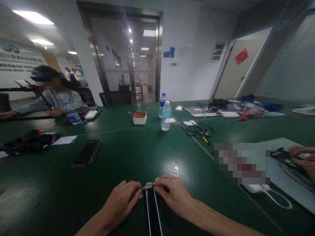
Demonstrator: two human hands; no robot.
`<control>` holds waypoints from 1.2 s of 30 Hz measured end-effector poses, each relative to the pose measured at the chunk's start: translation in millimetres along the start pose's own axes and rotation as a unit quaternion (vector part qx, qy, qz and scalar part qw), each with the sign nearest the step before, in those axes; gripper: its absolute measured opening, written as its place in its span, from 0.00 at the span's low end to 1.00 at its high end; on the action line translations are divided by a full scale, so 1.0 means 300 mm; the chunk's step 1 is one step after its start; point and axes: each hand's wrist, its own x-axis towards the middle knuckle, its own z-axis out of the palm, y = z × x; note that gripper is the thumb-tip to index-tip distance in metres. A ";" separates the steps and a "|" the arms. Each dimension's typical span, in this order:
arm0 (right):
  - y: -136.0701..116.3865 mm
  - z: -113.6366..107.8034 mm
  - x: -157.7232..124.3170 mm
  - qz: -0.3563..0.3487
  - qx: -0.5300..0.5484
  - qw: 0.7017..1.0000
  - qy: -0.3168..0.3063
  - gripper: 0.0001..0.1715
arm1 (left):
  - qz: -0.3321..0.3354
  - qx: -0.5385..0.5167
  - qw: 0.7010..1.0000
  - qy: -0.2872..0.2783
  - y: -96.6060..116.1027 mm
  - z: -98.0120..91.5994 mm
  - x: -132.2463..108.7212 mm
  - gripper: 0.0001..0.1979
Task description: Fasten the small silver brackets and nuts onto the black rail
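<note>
Left hand: the left hand (121, 200) comes in from the lower left, forearm angled up toward the centre, palm down, fingers curled, with a ring on one finger; its fingertips pinch the left side of a small metallic part (147, 186) at the top of the strip.
Right hand: the right hand (172, 194) reaches in from the lower right along a bare forearm, knuckles up, fingers bent inward, closed on the right side of the same small part.
Held thing: a long black strip with pale edges (153, 209) lies flat on the dark green table (49, 190), running from the bottom edge of the view up to the two hands; the small part seems to sit on its far end, though the fingers hide the joint.
Near the hands: a few small silver ring-shaped washers (176, 168) lie in a short line on the table just beyond the right hand, apart from it.
Further off: two clear plastic water bottles (166, 115) stand upright mid-table, beside a small white cardboard box (139, 118).
Other people: a co-worker's hands (304, 160) work at the far right edge; another person sits at the far left.
</note>
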 end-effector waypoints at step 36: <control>0.046 -0.128 0.019 -0.009 -0.020 0.996 -0.091 0.06 | -0.013 -0.021 0.999 -0.034 0.034 -0.029 0.008 0.10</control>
